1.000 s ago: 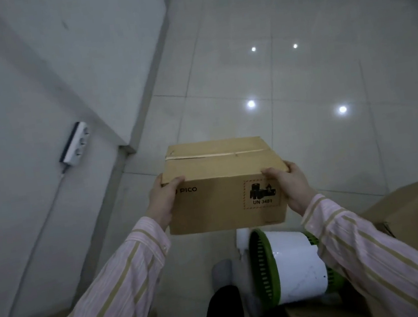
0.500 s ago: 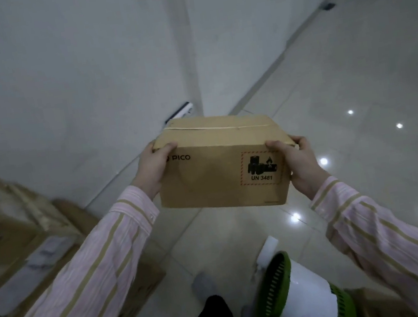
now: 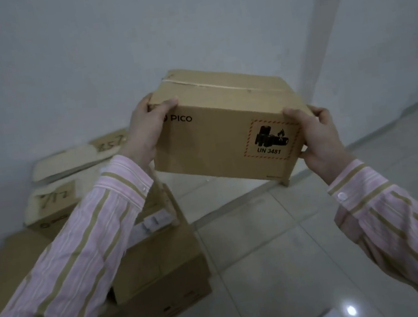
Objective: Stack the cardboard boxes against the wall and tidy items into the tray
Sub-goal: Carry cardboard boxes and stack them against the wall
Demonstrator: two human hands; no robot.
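Both hands clamp the PICO carton (image 3: 225, 128) by its ends, left hand (image 3: 147, 132) and right hand (image 3: 319, 139), carrying it level toward the box stack (image 3: 160, 260) by the wall (image 3: 131, 47).

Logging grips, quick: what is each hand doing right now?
Left hand: grips the cardboard box at its left end.
Right hand: grips the box's right end.

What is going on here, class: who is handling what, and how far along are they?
A person in a striped shirt holds a PICO cardboard box in the air, the left hand gripping one end and the right hand the other. It hangs near the white wall, not yet set down, beside other cardboard boxes piled at the wall's foot.
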